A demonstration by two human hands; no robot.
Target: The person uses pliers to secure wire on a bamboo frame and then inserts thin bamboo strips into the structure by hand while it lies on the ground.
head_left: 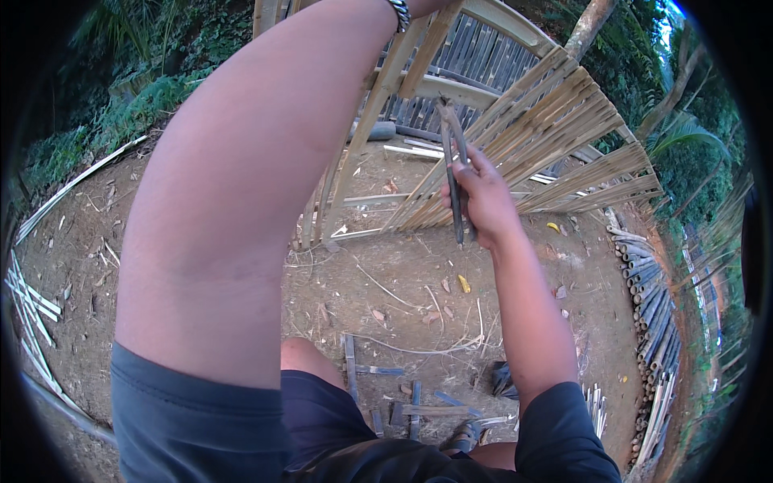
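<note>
My right hand point(485, 200) is wrapped round the handles of dark metal pincers point(448, 133), their head pointing up and away from me. Just beyond the pincers stands a bamboo frame point(385, 101) with pale posts and crosspieces. A panel of split bamboo slats point(555, 121) spreads out on its right side. My left arm reaches high across the view, with a chain bracelet at the wrist. Only a sliver of my left hand point(422, 6) shows at the upper edge, near the top of the frame; its fingers are out of sight.
Dark bamboo poles point(651, 314) are stacked along the right. Pale split strips point(31, 310) lie on the dirt at the left. By my feet are several short wood pieces point(415, 406) and a dark bag-like bundle point(504, 378). Green plants point(121, 109) border the ground.
</note>
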